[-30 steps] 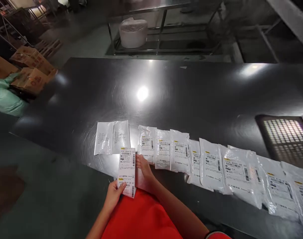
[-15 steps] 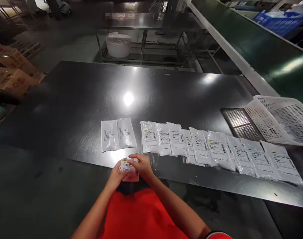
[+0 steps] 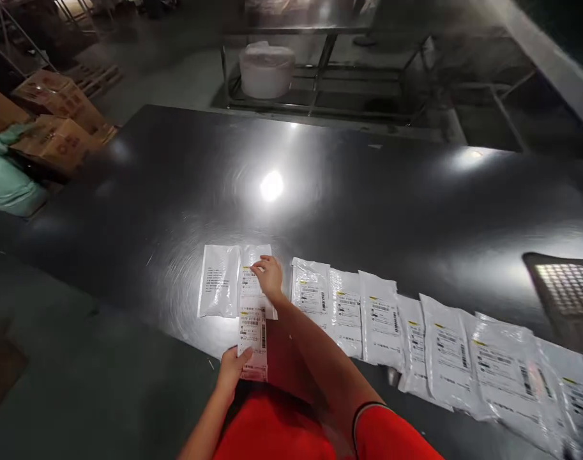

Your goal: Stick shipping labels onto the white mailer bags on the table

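My left hand (image 3: 230,370) grips the lower end of a strip of printed shipping labels (image 3: 253,335) at the table's front edge, thumb on top. The strip reaches up over a white bubble mailer (image 3: 257,250). My right hand (image 3: 271,276) pinches the upper end of the strip above that mailer, fingertips together. Left of it lies another white mailer (image 3: 218,281) with printed text and no barcode label. To the right, several labelled mailers (image 3: 380,319) form a slanting row, partly overlapping.
All this lies on a dark metal table (image 3: 214,172). A dark perforated basket edge (image 3: 566,287) shows at the right. Cardboard boxes (image 3: 59,137) and a pale green sack (image 3: 11,185) stand at the left. Behind, a white roll (image 3: 267,71) sits under another table.
The labels, held together near my body before, now stretch out as a strip. My right hand has moved up over the right-hand unlabelled mailer. The view has swung left.
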{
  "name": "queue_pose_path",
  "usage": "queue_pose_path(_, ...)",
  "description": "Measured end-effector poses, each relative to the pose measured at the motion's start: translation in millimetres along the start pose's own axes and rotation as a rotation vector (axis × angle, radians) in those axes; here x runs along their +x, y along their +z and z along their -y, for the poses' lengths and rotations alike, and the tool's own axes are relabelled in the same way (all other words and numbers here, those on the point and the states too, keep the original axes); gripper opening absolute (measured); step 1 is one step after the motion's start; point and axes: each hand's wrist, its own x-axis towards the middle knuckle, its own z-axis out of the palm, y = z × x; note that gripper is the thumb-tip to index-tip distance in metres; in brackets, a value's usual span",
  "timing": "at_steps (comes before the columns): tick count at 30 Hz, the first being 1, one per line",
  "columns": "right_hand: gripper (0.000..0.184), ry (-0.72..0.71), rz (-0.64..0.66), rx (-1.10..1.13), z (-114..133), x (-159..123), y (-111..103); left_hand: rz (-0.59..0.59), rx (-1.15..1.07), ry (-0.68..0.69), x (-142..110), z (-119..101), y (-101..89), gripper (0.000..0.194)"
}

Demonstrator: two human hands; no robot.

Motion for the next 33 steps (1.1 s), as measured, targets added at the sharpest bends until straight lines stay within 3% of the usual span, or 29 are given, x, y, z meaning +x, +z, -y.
queue_pose_path(4,0.02,-0.024,0.005,-0.153,-5,19,22,0.011,0.007,-0.081,5,22,-10.0,0.065)
queue_pose_path(7,0.041,-0.069,-0.041,-0.268,-9,6,29,0.053,0.086,-0.13,-12,42,-15.5,0.064)
queue_pose_path(9,0.053,-0.188,-0.036,-0.357,-11,-9,34,0.093,0.153,-0.145,-31,54,-20.2,0.063)
queue_pose_path(11,0.058,-0.363,0.056,-0.398,-13,-24,41,0.116,0.209,-0.145,-51,60,-27.4,0.06)
queue_pose_path(14,0.068,-0.495,0.165,-0.405,-14,-36,54,0.131,0.289,-0.109,-72,54,-41.5,0.054)
queue_pose_path(19,0.072,-0.45,0.189,-0.403,-12,-27,65,0.029,0.335,0.05,-79,15,-62.4,0.053)
queue_pose_path(24,0.061,-0.464,0.202,-0.436,-31,-57,35,-0.007,0.307,0.195,-75,-15,-83.4,0.06)
queue_pose_path(28,0.047,-0.275,0.141,-0.256,-40,-106,-3,0.024,0.292,0.252,-78,-25,-98.0,0.059)
queue_pose_path(30,0.045,-0.173,0.177,-0.03,-24,-124,-16,0.074,0.291,0.257,-80,-27,-100.8,0.056)
queue_pose_path(33,0.043,-0.083,0.27,0.31,22,-141,-24,0.174,0.296,0.251,-83,-26,-99.7,0.055)
